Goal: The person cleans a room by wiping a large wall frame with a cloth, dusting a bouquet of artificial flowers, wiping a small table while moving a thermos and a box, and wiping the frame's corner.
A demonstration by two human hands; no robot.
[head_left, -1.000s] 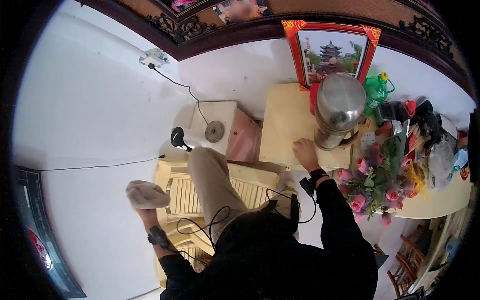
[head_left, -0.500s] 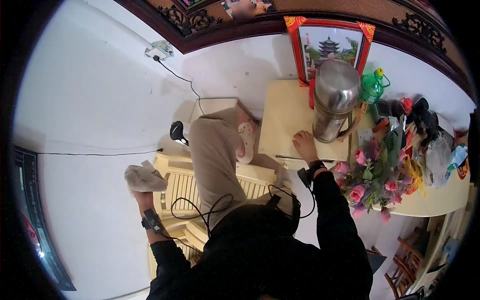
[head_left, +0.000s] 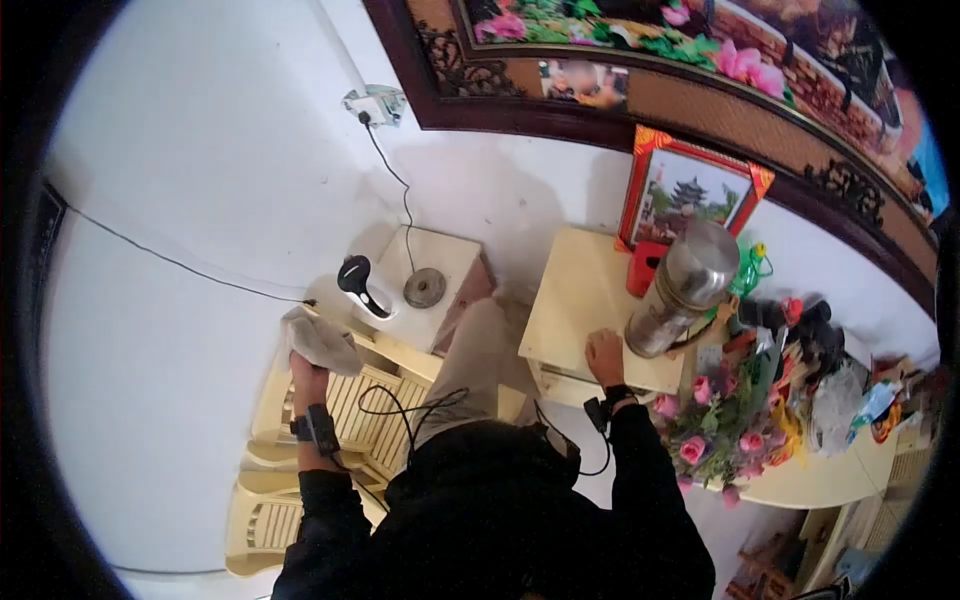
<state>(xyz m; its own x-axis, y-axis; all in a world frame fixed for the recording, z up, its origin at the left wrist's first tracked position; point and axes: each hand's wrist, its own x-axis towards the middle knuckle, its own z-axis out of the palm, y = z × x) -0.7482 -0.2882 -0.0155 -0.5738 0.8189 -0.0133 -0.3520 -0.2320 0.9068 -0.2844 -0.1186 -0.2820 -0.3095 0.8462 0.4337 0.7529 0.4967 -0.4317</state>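
A grey-beige cloth [head_left: 325, 342] is bunched in my left hand [head_left: 308, 372], held over the back of a cream slatted wooden chair [head_left: 350, 430]. My right hand [head_left: 604, 358] rests on the front part of the cream cabinet top [head_left: 570, 290], its fingers bent and partly hidden; nothing shows in it. Just right of that hand stands a large steel thermos [head_left: 685, 290], with a red object [head_left: 645, 268] behind it. A framed pagoda picture [head_left: 690, 195] leans on the wall.
A white box-like stand [head_left: 440, 260] holds a round grey disc [head_left: 425, 288] and a black-and-white handled device [head_left: 362, 285]. Pink flowers [head_left: 715, 430], a green bottle [head_left: 750, 270] and plastic bags [head_left: 840, 405] crowd the right side. Cables hang across my lap.
The view has tilted and turned toward the wall. My raised leg has come down from over the white stand. The cloth stays in my left hand; my right hand remains on the cabinet.
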